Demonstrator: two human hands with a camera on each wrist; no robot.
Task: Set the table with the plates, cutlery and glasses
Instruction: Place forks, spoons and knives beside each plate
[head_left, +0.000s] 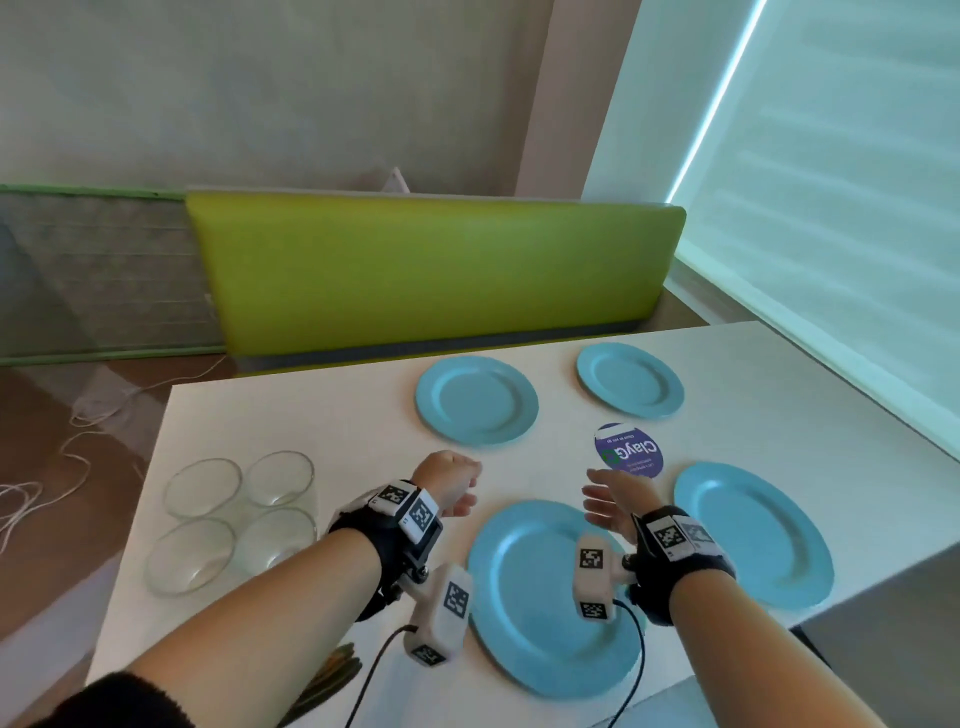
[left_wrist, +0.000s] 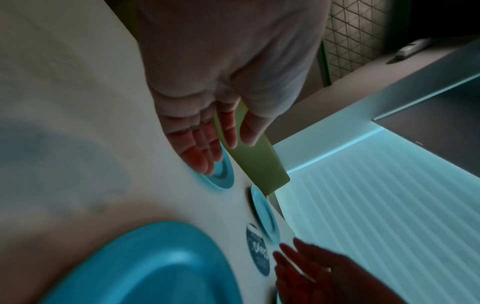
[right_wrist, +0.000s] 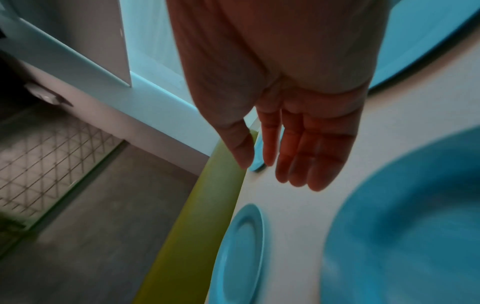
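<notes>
Plates (head_left: 477, 400): head view alone shows four; glass bowls (head_left: 202, 488) apparently four.

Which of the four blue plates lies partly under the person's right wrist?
The near-left blue plate, closest to the person; the right wrist hangs over it. The other three plates lie uncovered.

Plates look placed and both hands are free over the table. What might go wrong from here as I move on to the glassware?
1. The four clear glass bowls sit tightly grouped near the table's left edge; lifting one may knock its neighbour off.
2. The near plate lies under both wrists, so the left hand or right hand or their dangling cables could drag it.
3. No cutlery is clearly visible.
</notes>
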